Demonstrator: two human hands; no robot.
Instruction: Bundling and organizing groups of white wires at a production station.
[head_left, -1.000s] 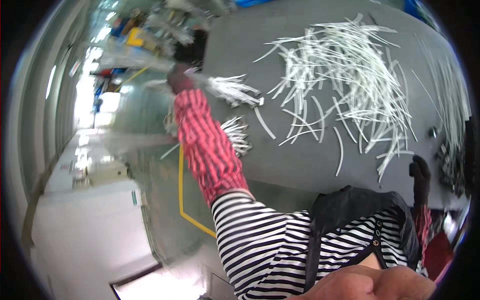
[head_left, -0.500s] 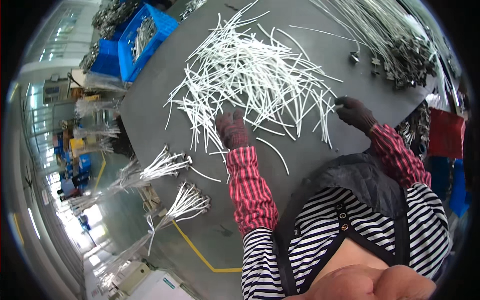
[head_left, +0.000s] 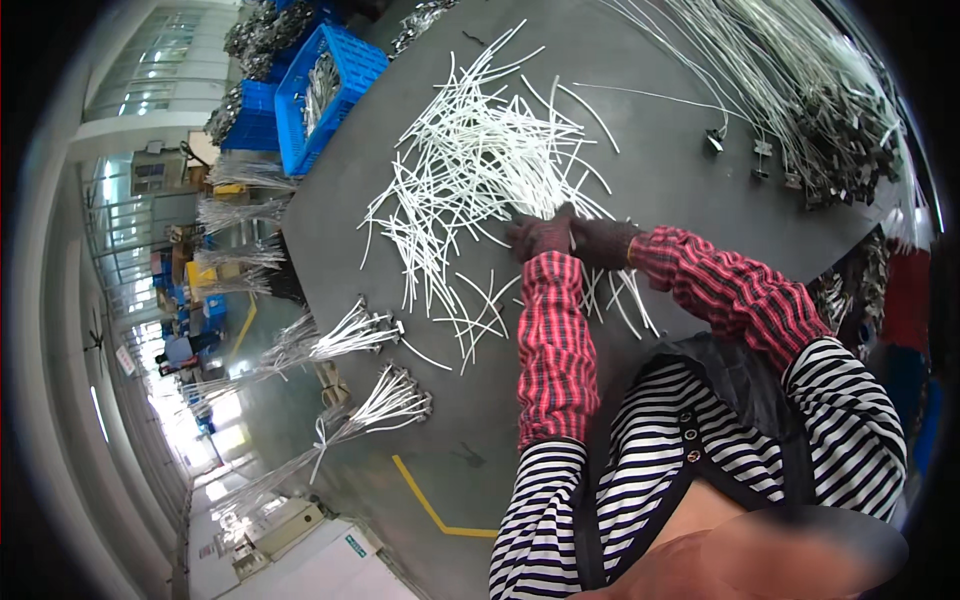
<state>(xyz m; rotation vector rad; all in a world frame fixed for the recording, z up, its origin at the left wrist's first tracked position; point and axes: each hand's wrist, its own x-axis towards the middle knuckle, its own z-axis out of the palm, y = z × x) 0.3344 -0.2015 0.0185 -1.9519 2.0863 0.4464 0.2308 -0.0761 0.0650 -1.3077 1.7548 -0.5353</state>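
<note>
A loose heap of thin white tubes (head_left: 470,150) is spread over the dark grey table (head_left: 680,150). At its near right edge my two dark-gloved hands have come together, side by side. My left hand (head_left: 541,238) is closed around a gathered bunch of the tubes, which fans away beyond the fingers. Against it, my right hand (head_left: 602,243) is closed on the same bunch from the right, with its fingertips partly hidden. Several tube ends stick out on the near side below the hands. Red checked sleeves cover both forearms.
Long thin wires with metal ends (head_left: 830,130) lie heaped at the far right. Blue crates (head_left: 335,95) holding metal parts stand beyond the left edge. Tied bundles with white tube ends (head_left: 385,400) overhang the table's left side. Single tubes lie scattered near the left forearm.
My right hand has moved left from the table's right side to meet my left hand, which has shifted right. The tubes at the right of the heap have been drawn together between them.
</note>
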